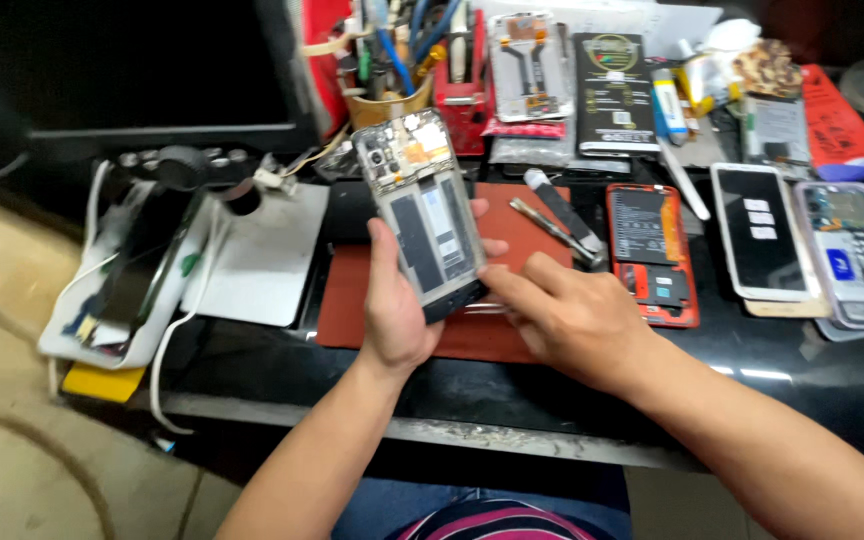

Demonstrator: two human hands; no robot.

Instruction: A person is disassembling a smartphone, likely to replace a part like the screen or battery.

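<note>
The left hand [395, 310] holds an opened phone [422, 210] tilted upright above the red mat [352, 300], its grip closed around the phone's lower half, thumb along the left edge. The right hand [572, 320] touches the phone's bottom edge with its fingertips [497, 285]; whether that grip pinches anything cannot be told. Right of the mat lie tweezers [552, 225] and a red-framed opened phone [655, 255]; farther right a white phone [757, 235] rests on the dark worktop [832, 375].

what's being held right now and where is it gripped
The left hand grips an opened phone by its lower end, upright. The right hand pinches that bottom edge.
</note>
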